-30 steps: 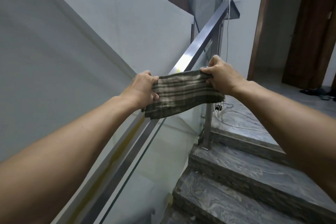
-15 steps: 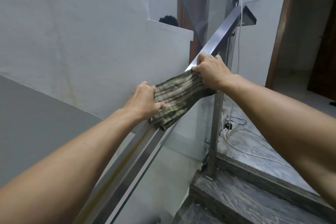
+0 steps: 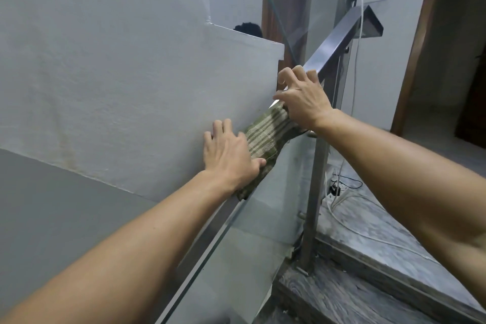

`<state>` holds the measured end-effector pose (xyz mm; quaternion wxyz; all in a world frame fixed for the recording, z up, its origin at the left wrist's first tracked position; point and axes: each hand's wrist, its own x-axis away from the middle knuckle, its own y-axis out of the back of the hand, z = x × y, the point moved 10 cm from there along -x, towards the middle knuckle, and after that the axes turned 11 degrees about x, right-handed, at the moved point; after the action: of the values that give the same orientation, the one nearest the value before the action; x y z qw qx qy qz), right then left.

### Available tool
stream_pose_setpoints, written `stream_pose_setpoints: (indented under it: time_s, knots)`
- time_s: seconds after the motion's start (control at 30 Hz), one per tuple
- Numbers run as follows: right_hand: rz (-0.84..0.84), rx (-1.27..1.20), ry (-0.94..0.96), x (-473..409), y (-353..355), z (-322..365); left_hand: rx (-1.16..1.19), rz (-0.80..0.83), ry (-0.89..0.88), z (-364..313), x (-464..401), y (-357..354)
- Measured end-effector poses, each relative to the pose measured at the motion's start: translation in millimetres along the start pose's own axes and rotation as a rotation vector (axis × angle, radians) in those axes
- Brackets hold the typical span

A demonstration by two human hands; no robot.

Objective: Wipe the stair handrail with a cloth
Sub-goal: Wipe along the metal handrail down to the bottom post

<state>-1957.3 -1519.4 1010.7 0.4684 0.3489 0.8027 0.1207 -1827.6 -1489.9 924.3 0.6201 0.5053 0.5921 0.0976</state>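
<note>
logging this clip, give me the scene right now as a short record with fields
setting: indoor stairs, glass panel under the rail
cloth: striped cloth draped over the metal handrail
left hand: left hand flat on the cloth's lower end, fingers spread
right hand: right hand on the cloth's upper end, fingers loose
rail above hands: bare
floor: white cable on the landing

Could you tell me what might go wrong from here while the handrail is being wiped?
The striped green cloth is only pressed flat by the left hand, fingers spread, so it could slide off the sloping steel handrail. The right hand may lose its end too. White cables trail on the marble step, a possible trip hazard.
</note>
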Motion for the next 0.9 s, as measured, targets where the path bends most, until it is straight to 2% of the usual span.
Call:
stream_pose_setpoints:
  time_s: [0.1, 0.2, 0.3, 0.5, 0.77, 0.9]
  knots:
    - [0.082, -0.056, 0.011, 1.3, -13.3, 1.3, 0.242, 0.062, -0.118, -20.6, -5.8, -7.2]
    - [0.065, -0.105, 0.03, 14.0, -17.2, 6.9, 0.409, 0.218, -0.124, -25.5, -8.7, -29.5]
    - [0.094, -0.104, 0.076, 25.4, -28.8, 10.5, 0.397, 0.291, -0.119, -21.5, -7.9, -50.5]
    - [0.315, -0.092, 0.156, 26.4, -56.5, 2.1, 0.307, 0.273, -0.096, -20.5, -10.3, -61.8]
    - [0.367, 0.08, 0.361, 21.1, -52.8, 7.7, 0.275, 0.257, -0.059, -18.1, -7.6, -63.4]
    - [0.492, -0.039, 0.374, 20.6, -56.6, 16.6, 0.258, 0.246, -0.047, -16.2, -3.3, -63.0]
